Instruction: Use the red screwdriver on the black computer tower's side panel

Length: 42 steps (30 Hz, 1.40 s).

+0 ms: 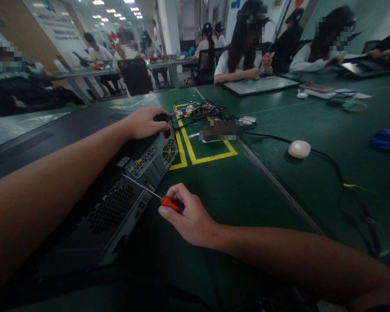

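Dark green matted work table [247, 182], wide, with yellow tape rectangle [195, 158] marked at 12 o'clock from the hands. Open workshop room behind: ceiling lights in rows, more tables, several seated people at 11 to 2 o'clock, two nearest bent over flat grey panels.

One black metal desktop computer case [117, 190], lying on its side at 9 to 10 o'clock, rear panel with fan grille and perforated vents facing right. One tangle of black and coloured cables [204, 110] at 12 o'clock past the tape. One white oval mouse [299, 148] at 2 o'clock, well apart, black cord trailing. One blue folded item [388, 139] at far 3 o'clock.

Left hand [145, 123] flat on top of case at far end, fingers curled over the edge, gripping nothing loose.

Right hand [188, 214] closed around one orange-handled screwdriver [169, 202], thumb and fingers wrapped on handle; thin steel shaft angled toward 10 o'clock, tip at the case's rear panel.
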Tool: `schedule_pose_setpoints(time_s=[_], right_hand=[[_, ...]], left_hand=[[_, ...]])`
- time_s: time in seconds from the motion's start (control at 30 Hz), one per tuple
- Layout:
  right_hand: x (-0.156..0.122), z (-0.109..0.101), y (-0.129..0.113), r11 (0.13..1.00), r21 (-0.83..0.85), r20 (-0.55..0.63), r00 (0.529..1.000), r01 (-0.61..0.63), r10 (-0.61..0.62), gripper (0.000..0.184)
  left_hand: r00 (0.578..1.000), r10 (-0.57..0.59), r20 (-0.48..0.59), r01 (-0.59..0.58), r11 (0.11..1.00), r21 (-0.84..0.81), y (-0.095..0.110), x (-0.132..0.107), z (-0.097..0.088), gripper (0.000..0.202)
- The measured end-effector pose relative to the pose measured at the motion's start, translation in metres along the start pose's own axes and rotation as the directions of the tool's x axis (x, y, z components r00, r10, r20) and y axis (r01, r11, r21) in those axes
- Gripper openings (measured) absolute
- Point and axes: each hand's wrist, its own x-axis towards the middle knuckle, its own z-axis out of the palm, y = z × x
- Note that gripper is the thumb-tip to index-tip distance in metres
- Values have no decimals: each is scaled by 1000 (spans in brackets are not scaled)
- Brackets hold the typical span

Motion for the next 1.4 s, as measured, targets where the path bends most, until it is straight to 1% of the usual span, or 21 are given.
schedule_pose_setpoints(time_s=[0.3,0.57,0.8,1.0,1.13,1.27,1.4], right_hand=[[-1,-1,0,1000,-17,2,1000,-1,1,31],[0,-1,-1,1000,-24,-7,1000,0,0,34],[-1,-3,-7,1000,-20,18,1000,-24,25,37],[0,-1,0,1000,-22,2,1000,-5,5,37],[0,0,0,1000,9,5,1000,-4,4,39],[-1,0,-3,1000,26,15,1000,-15,15,37],[-3,0,-1,999,23,28,999,-27,26,33]], left_hand=[[1000,9,-1,-9,1000,6,1,-1,0,88],[1000,3,3,-3,1000,9,2,-2,-1,85],[1000,11,3,-11,1000,0,0,-1,-1,88],[1000,1,10,-1,1000,-1,0,-1,-2,88],[1000,-2,11,3,1000,-12,3,-2,-2,88],[1000,10,12,-10,1000,2,2,-2,-1,90],[1000,17,-4,-17,1000,3,-1,-2,-1,83]])
